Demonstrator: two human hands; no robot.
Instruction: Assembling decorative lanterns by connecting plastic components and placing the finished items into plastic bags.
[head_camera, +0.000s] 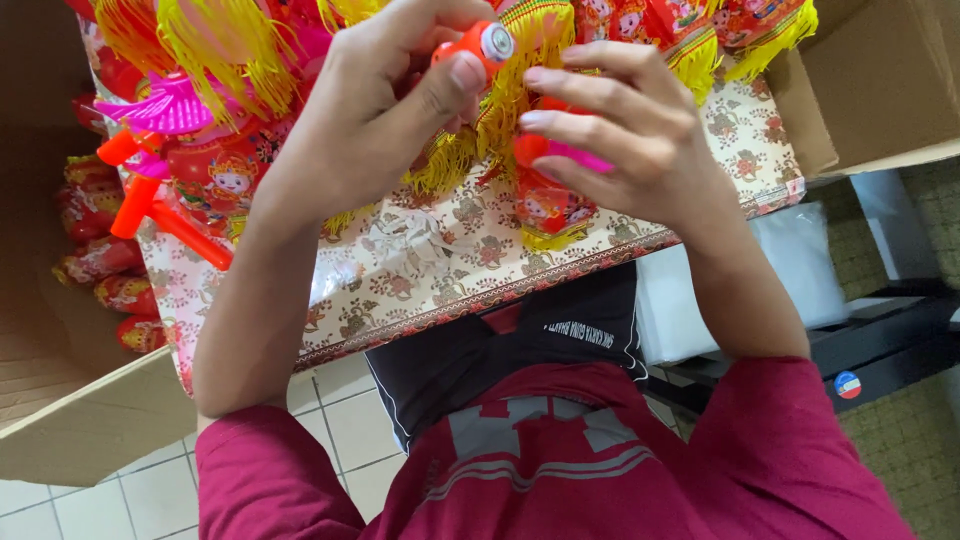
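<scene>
My left hand (370, 110) pinches a small orange round piece with a silvery disc in its middle (483, 45) between thumb and fingers. My right hand (625, 130) is just to its right, its fingers curled around a red and pink plastic toy part (560, 152). The two hands nearly touch above a table with a flowered cloth (450, 275). Under them lie red ornaments with yellow fringes (500, 110), one small one (548, 210) directly below my right hand.
Pink (165, 108) and orange plastic toys (150, 212) lie at the table's left. A crumpled clear bag (400, 240) rests on the cloth. Cardboard boxes stand at the left (80, 420) and upper right (880, 80). White packets (800, 260) sit on a dark shelf at right.
</scene>
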